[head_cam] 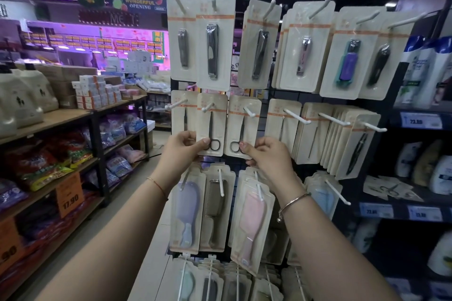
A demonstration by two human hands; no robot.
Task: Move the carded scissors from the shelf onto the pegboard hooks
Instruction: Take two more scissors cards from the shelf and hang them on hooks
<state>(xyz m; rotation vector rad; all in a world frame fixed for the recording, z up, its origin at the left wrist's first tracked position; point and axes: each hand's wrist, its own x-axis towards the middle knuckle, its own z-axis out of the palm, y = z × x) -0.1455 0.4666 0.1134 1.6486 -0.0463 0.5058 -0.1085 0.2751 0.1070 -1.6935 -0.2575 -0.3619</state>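
Note:
Two carded scissors hang side by side on white pegboard hooks in the middle row. My left hand (184, 145) pinches the lower edge of the left scissors card (212, 124), which hangs on its hook (207, 107). My right hand (266, 151) pinches the bottom of the right scissors card (242, 126), hung on another hook (249, 112). More carded scissors (389, 189) lie loose on the dark shelf at the right.
Nail clipper cards (212, 41) fill the top row, combs and brushes (249, 220) the lower rows. Long bare hooks (337, 192) stick out toward me. Shampoo bottles (428, 71) stand on the right shelves. An aisle and stocked wooden shelves (73, 129) lie to the left.

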